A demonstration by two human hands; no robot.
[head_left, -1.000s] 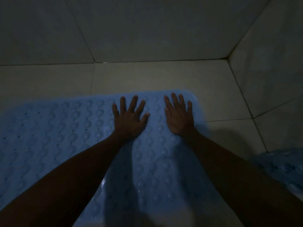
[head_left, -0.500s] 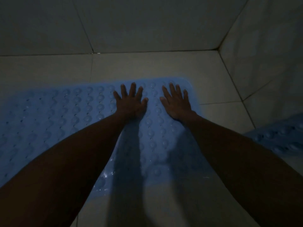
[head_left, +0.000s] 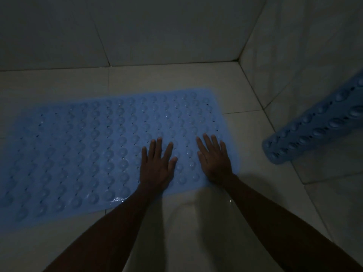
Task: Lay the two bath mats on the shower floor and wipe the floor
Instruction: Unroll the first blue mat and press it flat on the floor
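Note:
A light blue bath mat with rows of round bumps and small holes lies flat on the pale tiled shower floor. My left hand rests palm down on the mat's near right part, fingers spread. My right hand lies flat beside it, close to the mat's right edge, fingers apart. Neither hand holds anything. A second blue mat is at the right, curled and leaning against the right wall, partly cut off by the frame edge.
The scene is dim. Tiled walls meet in a corner at the back right. Bare floor tiles lie behind the mat and in front of it, where wet glints show near my forearms.
Both hands have slid back from the mat's far edge to its near right part. The view has pulled back, showing the whole mat and more of the second mat at the right.

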